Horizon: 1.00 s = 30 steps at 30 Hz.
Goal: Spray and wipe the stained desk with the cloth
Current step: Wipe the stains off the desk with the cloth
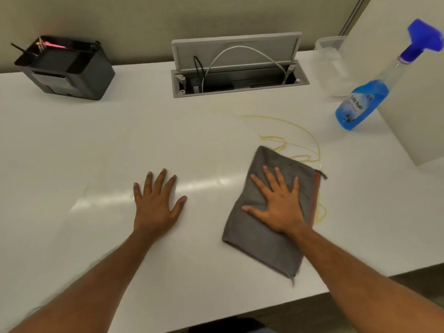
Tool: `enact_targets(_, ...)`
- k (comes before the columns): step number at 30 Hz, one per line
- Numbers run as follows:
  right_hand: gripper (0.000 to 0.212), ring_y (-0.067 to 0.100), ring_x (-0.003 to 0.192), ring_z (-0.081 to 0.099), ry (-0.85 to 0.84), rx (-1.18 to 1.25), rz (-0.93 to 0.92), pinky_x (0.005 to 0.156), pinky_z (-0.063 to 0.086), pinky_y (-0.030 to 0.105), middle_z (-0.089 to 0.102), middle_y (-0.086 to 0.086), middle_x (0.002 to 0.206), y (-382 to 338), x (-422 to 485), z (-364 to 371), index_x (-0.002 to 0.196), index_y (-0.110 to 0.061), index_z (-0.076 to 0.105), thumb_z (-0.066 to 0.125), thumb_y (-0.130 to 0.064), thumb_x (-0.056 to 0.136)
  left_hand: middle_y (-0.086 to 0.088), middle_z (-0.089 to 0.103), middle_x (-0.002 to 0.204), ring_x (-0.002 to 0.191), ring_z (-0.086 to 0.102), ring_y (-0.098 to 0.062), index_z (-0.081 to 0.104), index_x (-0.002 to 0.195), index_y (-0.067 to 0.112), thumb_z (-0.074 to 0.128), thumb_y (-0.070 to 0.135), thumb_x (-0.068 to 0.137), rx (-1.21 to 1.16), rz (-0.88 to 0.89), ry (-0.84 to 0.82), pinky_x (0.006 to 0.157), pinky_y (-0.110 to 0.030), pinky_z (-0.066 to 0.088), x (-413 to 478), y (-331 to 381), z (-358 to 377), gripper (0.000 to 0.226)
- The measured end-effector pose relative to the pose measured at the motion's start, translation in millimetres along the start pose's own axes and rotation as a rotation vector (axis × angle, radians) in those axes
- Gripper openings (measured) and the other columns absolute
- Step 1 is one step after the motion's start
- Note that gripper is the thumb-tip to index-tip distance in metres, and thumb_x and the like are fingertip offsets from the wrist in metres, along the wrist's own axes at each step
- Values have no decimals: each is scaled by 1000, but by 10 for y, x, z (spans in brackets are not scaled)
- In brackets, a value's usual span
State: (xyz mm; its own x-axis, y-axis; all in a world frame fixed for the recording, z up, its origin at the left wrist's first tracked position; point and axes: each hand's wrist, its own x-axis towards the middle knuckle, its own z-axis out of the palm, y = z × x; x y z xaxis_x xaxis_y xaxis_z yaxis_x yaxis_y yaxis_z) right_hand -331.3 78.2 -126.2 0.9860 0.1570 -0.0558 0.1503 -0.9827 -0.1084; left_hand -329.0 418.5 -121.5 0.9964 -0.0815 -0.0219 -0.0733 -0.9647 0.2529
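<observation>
A folded grey cloth [259, 236] with an orange edge lies on the white desk [96, 152]. My right hand [280, 205] presses flat on it, fingers spread. Thin yellowish stain lines [300, 135] curl on the desk beyond the cloth and along its right side. My left hand [157, 203] rests flat on the bare desk to the left of the cloth, fingers apart, holding nothing. A clear spray bottle [365, 102] with blue liquid and a blue trigger head stands at the far right.
A black desk organiser [72, 70] with pens sits at the back left. An open cable hatch [237, 70] with wires is at the back centre. A clear plastic container [329, 63] stands behind the bottle. A white partition [413, 104] borders the right side.
</observation>
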Motion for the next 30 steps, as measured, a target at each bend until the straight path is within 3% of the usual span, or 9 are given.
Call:
enact_targets(6, 102, 28, 153, -9, -62, 36, 168, 113, -7, 71, -2, -4, 167, -314, 754, -81, 155, -44, 8, 10, -99, 69, 1, 38, 155, 148, 24, -29, 50, 138, 27, 43, 63, 87, -68, -14, 74, 116, -60, 17, 40, -28, 7, 64)
enact_targets(10, 93, 30, 154, 2, -27, 8, -56, 114, 4, 70, 7, -1, 167, -699, 538, -31, 156, -39, 17, 19, -91, 78, 0, 42, 153, 143, 33, -28, 54, 135, 25, 45, 61, 86, -86, 48, 93, 113, -59, 23, 157, 31, -12, 62)
enact_targets(14, 86, 25, 154, 4, 74, 49, -124, 114, 9, 70, 9, -6, 167, -531, -179, 105, 154, -42, 22, 32, -87, 82, 0, 36, 156, 147, 25, -26, 48, 141, 26, 41, 64, 87, -124, 53, 27, 118, -58, 14, 310, 282, -10, 67)
enact_targets(18, 89, 22, 154, 2, 20, 10, 38, 115, 4, 70, 6, -10, 167, -10, -326, 22, 154, -47, 15, 29, -92, 78, 1, 32, 158, 150, 19, -25, 45, 143, 26, 42, 63, 89, -92, 65, 8, 118, -59, 8, 353, 414, 47, 66)
enact_targets(25, 96, 28, 153, -7, -56, 19, 204, 112, -5, 73, -1, -4, 168, 114, 631, -104, 155, -44, 7, 13, -96, 74, 2, 33, 158, 150, 19, -24, 44, 143, 27, 39, 55, 94, -56, 74, 50, 118, -59, 10, 306, 422, 114, 57)
enact_targets(27, 98, 32, 153, -8, -61, 23, 167, 111, -7, 74, -2, -2, 168, -82, 793, -113, 156, -42, 9, 11, -96, 74, 2, 32, 159, 150, 19, -24, 43, 144, 27, 38, 55, 94, -50, 67, 37, 119, -58, 10, 308, 431, 109, 57)
enact_targets(30, 92, 34, 153, -4, -57, 2, -65, 108, -4, 77, 2, 1, 168, -378, 599, -52, 155, -43, 14, 18, -92, 77, 1, 32, 159, 150, 20, -24, 45, 143, 26, 35, 55, 94, -66, 48, 32, 119, -58, 10, 308, 477, 73, 58)
